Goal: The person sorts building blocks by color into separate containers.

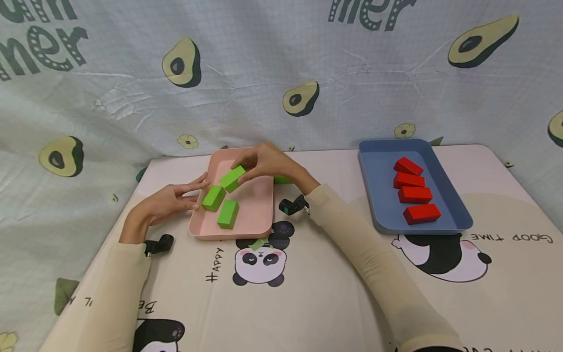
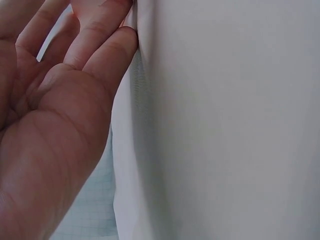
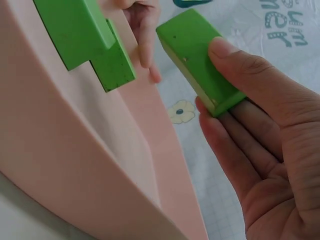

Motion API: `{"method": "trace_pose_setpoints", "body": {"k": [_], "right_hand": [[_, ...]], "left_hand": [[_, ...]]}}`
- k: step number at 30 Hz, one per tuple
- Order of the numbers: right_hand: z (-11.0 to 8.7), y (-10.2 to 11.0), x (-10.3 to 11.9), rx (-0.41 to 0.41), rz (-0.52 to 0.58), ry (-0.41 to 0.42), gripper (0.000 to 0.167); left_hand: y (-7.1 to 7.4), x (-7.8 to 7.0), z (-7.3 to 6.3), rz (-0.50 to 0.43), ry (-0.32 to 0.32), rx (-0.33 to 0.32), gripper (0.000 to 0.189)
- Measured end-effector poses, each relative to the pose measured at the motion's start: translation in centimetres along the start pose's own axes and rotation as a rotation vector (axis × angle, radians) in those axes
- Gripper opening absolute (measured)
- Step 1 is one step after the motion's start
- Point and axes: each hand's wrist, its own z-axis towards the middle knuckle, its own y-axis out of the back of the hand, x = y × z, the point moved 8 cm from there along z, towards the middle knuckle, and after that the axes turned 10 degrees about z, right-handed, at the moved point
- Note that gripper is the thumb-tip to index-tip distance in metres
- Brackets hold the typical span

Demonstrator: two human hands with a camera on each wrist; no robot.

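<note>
My right hand (image 1: 269, 162) pinches a green block (image 1: 232, 179) between thumb and fingers, over the pink tray (image 1: 254, 215). In the right wrist view the thumb presses the face of that block, with fingertips under its lower end. Two more green blocks lie in the tray, one near its left side (image 1: 213, 198) and one nearer the front (image 1: 228, 214). At the tray's left edge rests my left hand (image 1: 167, 204), its fingers extended and touching the rim. Behind my right wrist a further green block (image 1: 282, 180) is mostly hidden, just right of the tray.
A blue tray (image 1: 382, 195) on the right holds several red blocks (image 1: 415, 195) in a column. The tablecloth (image 1: 308, 293) has panda prints. Behind the table hangs a curtain (image 1: 246, 73) with avocado prints. Each wrist wears a small black camera (image 1: 160, 243).
</note>
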Motion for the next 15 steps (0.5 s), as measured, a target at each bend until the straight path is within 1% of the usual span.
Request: {"method": "trace_pose_setpoints", "body": {"k": [6,12,15], "right_hand": [[0.28,-0.04,-0.11,0.000,-0.005,-0.020,0.037],[0.67,0.06,-0.41,-0.001,-0.010,-0.029,0.036],[0.89,0.14,-0.47,-0.003,-0.015,-0.021,0.036]], "left_hand": [[-0.07,-0.08,-0.04,0.001,-0.014,0.001,0.071],[-0.11,-0.25,-0.16,0.008,-0.044,0.008,0.070],[-0.06,-0.34,-0.16,0.016,-0.037,0.003,0.071]]}}
